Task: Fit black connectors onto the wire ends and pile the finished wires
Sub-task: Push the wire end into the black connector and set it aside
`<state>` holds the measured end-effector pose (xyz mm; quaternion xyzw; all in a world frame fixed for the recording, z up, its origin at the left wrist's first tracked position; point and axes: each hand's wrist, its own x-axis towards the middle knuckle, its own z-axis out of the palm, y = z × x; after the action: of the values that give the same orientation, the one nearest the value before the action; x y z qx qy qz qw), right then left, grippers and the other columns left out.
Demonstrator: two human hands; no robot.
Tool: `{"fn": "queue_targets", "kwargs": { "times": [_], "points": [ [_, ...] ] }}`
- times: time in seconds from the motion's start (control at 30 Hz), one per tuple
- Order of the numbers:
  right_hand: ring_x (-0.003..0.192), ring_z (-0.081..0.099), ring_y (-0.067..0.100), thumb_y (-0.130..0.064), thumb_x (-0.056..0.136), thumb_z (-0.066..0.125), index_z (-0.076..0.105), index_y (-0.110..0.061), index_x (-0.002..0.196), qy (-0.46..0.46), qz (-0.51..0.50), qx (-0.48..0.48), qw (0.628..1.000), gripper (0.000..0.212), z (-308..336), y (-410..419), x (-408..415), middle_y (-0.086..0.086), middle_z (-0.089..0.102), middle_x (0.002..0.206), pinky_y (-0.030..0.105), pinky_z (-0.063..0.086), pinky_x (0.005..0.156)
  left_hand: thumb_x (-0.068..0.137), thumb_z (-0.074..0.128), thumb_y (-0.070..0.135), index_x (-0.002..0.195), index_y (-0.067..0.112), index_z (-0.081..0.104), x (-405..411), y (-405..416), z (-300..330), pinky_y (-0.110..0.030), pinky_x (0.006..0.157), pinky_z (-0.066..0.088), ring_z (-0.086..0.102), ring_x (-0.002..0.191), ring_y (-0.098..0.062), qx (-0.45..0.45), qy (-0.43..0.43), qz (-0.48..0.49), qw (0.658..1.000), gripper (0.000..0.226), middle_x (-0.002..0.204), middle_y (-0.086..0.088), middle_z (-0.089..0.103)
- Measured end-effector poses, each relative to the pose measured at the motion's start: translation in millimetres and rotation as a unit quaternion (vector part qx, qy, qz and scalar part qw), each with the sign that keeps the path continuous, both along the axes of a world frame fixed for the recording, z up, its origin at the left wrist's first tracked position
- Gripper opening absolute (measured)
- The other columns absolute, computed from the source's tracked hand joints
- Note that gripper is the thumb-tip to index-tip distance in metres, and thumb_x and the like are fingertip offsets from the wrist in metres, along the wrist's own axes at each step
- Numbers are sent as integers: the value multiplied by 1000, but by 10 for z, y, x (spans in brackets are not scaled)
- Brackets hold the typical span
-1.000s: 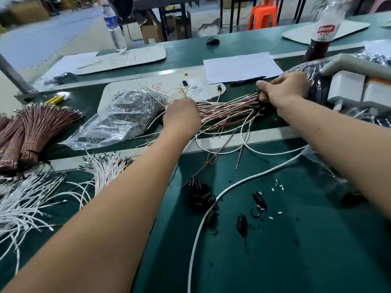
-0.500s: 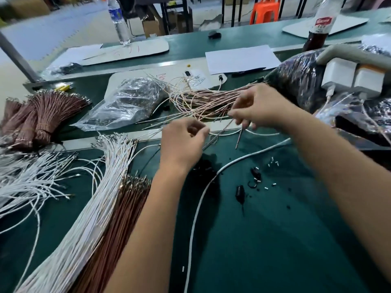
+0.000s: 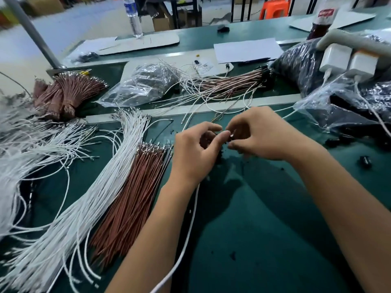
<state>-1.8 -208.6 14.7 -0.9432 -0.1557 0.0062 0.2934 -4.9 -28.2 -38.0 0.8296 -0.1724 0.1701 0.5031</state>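
My left hand (image 3: 196,151) and my right hand (image 3: 260,134) meet over the green mat, fingertips curled together around something small and dark; what each pinches is hidden by the fingers. A thin wire (image 3: 218,117) runs from the hands toward the far side. The pile of finished wires (image 3: 228,83) with black connectors lies behind them. Loose black connectors (image 3: 365,160) lie to the right. A row of white wires (image 3: 101,185) and brown wires (image 3: 131,199) lies left of my left forearm.
A clear bag (image 3: 143,83) lies at centre back, a brown wire bundle (image 3: 67,92) at far left. Dark plastic bags (image 3: 300,64) and white chargers (image 3: 349,60) crowd the right. A white cable (image 3: 190,225) crosses the mat between my forearms. A water bottle (image 3: 133,17) stands far back.
Both hands pulled back from the finished pile to the mat in front of me and closed together at the fingertips. The view tilted down and left.
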Motion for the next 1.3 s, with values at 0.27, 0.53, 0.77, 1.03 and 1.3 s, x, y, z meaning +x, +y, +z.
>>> {"fn": "queue_targets", "kwargs": {
  "times": [0.27, 0.53, 0.77, 1.03, 1.3],
  "points": [
    [57, 68, 8, -3, 80, 84, 66, -9, 97, -65, 34, 153, 985, 26, -76, 408, 78, 1, 73, 72, 26, 55, 58, 87, 79, 8, 90, 3, 76, 138, 273, 61, -32, 60, 61, 72, 60, -22, -271, 151, 44, 950, 7, 73, -12, 76],
    [95, 57, 21, -16, 91, 76, 71, -18, 121, -63, 252, -83, 962, 31, -245, 1213, 113, 5, 62, 108, 34, 45, 89, 91, 76, 18, 85, 8, 68, 300, 718, 133, -23, 52, 52, 67, 53, -14, -405, 17, 261, 876, 14, 68, -4, 69],
    [87, 54, 16, -19, 89, 79, 73, -13, 104, -51, 260, -55, 963, 17, -178, 1044, 122, 3, 58, 102, 29, 44, 82, 94, 72, 16, 88, 6, 68, 327, 734, 115, -23, 51, 51, 66, 52, -13, -406, 17, 267, 874, 12, 72, -6, 70],
    [117, 36, 23, -39, 98, 65, 67, -25, 110, -57, 262, -234, 934, 18, -241, 1069, 66, -3, 46, 112, 42, 38, 97, 107, 41, 10, 93, 11, 65, 359, 659, 107, -22, 47, 45, 61, 50, -12, -329, 53, 219, 917, 27, 71, -1, 55],
    [73, 68, 16, -12, 98, 68, 66, -15, 94, -123, 57, 96, 986, 5, 203, 269, 251, -2, 71, 79, 28, 57, 74, 108, 42, 12, 92, 12, 62, 224, 469, 107, -29, 43, 42, 52, 52, -21, -98, 127, 22, 987, 26, 65, -3, 49]
  ]
}}
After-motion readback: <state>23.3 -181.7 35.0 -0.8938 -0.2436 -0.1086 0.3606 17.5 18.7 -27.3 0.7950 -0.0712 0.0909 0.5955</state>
